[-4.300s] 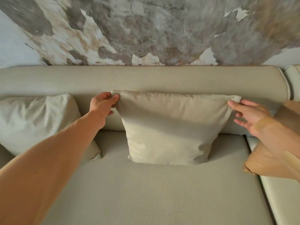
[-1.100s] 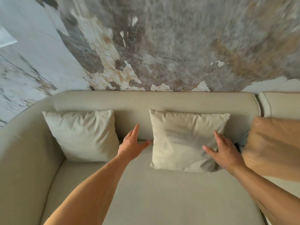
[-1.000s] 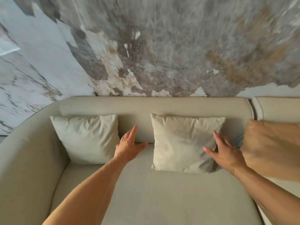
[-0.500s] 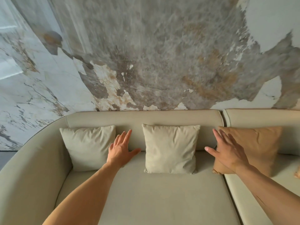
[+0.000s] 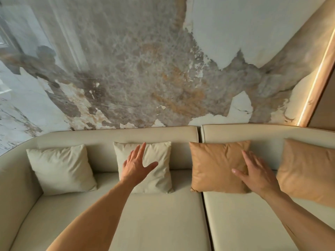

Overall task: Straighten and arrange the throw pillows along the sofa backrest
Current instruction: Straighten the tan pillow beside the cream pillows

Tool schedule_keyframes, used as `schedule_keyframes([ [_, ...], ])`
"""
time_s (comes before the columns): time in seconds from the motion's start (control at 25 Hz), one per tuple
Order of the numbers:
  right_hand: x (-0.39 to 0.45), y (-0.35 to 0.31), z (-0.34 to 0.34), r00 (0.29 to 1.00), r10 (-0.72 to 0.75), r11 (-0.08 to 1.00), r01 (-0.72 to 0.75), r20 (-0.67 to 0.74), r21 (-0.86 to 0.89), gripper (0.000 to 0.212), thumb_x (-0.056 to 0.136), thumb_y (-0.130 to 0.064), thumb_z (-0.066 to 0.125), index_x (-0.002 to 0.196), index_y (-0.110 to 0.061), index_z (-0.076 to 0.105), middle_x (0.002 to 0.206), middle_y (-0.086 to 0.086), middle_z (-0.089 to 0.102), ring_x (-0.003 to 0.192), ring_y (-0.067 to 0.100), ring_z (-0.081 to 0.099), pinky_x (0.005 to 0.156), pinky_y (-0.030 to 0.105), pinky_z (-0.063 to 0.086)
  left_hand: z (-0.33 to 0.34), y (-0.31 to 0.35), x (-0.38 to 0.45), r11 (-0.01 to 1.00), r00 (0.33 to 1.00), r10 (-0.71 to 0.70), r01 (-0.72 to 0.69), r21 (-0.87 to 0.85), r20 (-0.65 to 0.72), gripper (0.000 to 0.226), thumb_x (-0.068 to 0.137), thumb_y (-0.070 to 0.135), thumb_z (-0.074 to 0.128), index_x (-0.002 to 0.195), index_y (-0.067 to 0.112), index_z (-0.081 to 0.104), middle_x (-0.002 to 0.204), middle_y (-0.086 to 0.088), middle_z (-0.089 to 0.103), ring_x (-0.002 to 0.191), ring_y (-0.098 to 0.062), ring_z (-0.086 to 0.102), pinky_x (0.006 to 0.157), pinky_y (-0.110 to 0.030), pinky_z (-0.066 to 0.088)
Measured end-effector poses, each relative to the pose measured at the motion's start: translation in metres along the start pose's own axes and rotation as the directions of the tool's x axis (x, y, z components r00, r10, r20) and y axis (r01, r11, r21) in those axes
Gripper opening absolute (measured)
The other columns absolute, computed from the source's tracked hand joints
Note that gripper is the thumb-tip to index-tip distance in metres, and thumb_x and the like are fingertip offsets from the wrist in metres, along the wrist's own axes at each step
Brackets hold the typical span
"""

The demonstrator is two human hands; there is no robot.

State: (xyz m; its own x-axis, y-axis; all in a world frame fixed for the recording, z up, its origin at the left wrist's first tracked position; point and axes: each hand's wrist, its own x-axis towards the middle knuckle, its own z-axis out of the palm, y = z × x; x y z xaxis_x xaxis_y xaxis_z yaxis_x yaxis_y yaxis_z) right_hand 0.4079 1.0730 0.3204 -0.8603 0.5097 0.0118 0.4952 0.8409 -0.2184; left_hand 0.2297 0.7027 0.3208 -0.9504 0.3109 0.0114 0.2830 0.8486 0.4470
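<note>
Several throw pillows lean upright against the beige sofa backrest (image 5: 126,134). A cream pillow (image 5: 61,169) stands at the far left and a second cream pillow (image 5: 159,160) stands beside it. A tan pillow (image 5: 213,165) sits at the seam between the two seats, and another tan pillow (image 5: 308,169) leans at the right. My left hand (image 5: 137,165) hovers open in front of the second cream pillow. My right hand (image 5: 257,173) is open, fingers spread, over the lower right part of the first tan pillow; whether it touches is unclear.
The sofa's curved left arm (image 5: 12,187) closes off the left side. A seam (image 5: 204,205) splits the seat cushions. Behind the backrest rises a mottled marble-like wall (image 5: 145,69), with a lit strip (image 5: 315,84) at the right.
The view has shifted right and pulled back, bringing both tan pillows into sight. My hands let go of the middle cream pillow and moved right; the right one now lies over the tan pillow.
</note>
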Motion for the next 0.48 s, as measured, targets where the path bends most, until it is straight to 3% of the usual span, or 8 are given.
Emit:
schedule_keyframes([
  [0.48, 0.0, 0.071, -0.009, 0.998, 0.057, 0.998, -0.057, 0.016, 0.024, 0.09, 0.081, -0.074, 0.039, 0.153, -0.031, 0.006, 0.162, 0.002, 0.015, 0.147, 0.03, 0.019, 0.106, 0.048, 0.039, 0.056, 0.072, 0.017, 0.998, 0.996, 0.058, -0.057, -0.019, 0.07, 0.094, 0.082, 0.07, 0.053, 0.154, 0.039, 0.001, 0.164, 0.007, 0.011, 0.149, -0.017, 0.014, 0.114, -0.046, 0.027],
])
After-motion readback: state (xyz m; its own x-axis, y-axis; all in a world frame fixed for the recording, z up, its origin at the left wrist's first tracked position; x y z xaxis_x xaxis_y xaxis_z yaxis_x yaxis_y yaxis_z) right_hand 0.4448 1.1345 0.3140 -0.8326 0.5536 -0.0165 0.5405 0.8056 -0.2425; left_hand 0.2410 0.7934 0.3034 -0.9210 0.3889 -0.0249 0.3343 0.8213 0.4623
